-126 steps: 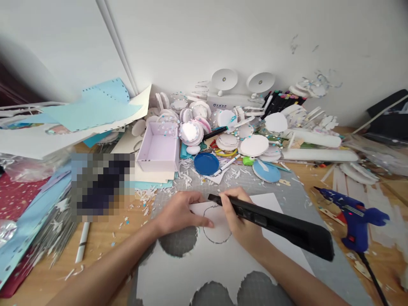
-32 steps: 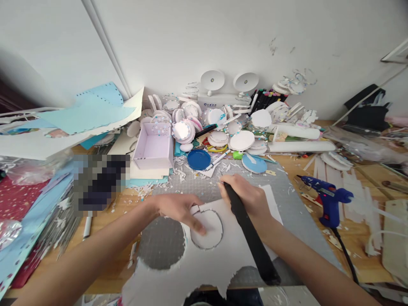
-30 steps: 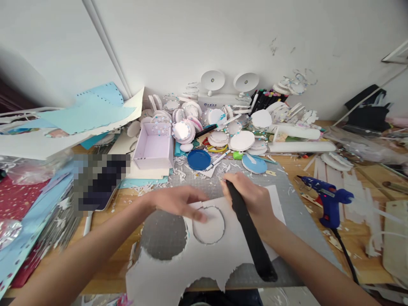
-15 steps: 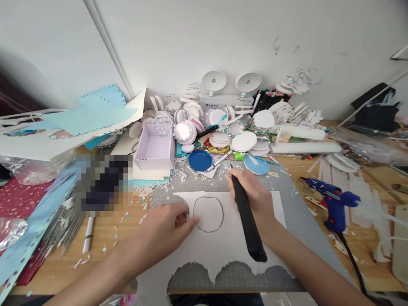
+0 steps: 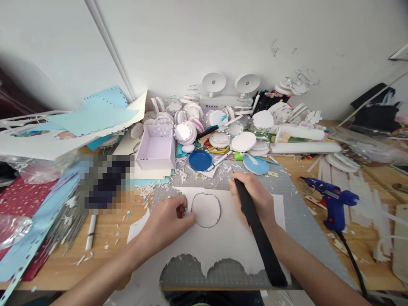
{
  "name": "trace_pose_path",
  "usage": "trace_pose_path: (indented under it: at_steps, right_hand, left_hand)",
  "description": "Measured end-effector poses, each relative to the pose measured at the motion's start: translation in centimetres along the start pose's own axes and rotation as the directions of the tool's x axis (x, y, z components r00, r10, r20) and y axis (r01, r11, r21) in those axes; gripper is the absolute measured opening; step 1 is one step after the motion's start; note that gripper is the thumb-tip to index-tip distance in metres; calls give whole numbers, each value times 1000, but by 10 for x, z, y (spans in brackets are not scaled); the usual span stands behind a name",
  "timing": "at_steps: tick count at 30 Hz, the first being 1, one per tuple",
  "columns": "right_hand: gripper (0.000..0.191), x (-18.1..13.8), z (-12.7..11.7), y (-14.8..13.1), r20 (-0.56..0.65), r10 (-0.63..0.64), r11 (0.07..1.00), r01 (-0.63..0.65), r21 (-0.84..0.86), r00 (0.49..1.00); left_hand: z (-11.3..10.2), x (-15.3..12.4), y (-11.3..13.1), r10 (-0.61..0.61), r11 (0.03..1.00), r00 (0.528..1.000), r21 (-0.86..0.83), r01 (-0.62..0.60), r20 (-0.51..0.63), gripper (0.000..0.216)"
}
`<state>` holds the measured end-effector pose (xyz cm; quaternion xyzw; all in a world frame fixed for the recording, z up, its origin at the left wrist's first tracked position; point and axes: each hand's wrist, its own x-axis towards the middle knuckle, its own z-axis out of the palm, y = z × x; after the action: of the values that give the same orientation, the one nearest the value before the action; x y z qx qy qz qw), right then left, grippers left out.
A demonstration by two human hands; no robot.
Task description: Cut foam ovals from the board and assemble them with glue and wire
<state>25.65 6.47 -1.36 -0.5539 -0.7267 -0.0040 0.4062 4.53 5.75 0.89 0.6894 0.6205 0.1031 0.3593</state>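
Observation:
A white foam sheet lies on the grey cutting mat, with a round outline marked or scored near its top edge. Scalloped gaps run along its near edge. My left hand rests on the sheet left of the outline, fingers curled in and thumb pressed down by the outline. In my right hand is a black utility knife, its long handle slanting back toward me. The knife's tip points away near the sheet's far edge; its blade is hard to make out.
Behind the grey mat are a blue lid, a lilac box and piled white foam discs. A blue glue gun stands at right. White scraps litter the mat and wooden table.
The foam sheet and its outline have shifted slightly left and away from me. My left fingers are curled in more. The knife's rear end has swung down and right.

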Motion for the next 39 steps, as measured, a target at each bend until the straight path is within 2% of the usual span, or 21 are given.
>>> trace_pose_path:
  at_steps: [15,20,24,29,31,33,36,39]
  right_hand:
    - [11,-2,6,5,-75,-53,998,56,29,996]
    - [10,-3,6,4,-54,1,998,2,60,999]
    - [10,-2,7,5,-39,71,993,-66,99,997]
    - [13,2,8,11,-7,102,990,-101,97,995]
    - [13,3,8,13,6,103,990,-103,95,995]
    - [13,3,7,14,9,106,990,-106,91,994]
    - [12,3,6,13,-28,114,990,-111,92,993]
    - [10,2,6,9,-66,116,988,-109,112,991]
  left_hand:
    - [17,7,-3,-56,996,996,69,61,-72,26]
    - [20,7,-7,-30,999,999,19,31,-44,24]
    - [11,9,-5,1,1000,1000,-1,-1,12,26]
    - [-16,10,5,7,999,999,48,-10,54,22]
    - [-27,11,8,-1,1000,993,-30,5,121,22]
    - [-34,14,9,6,967,964,-246,61,265,23]
    - [-35,19,5,36,774,898,-581,252,438,25]
    - [-27,23,0,3,636,882,-681,362,472,31]
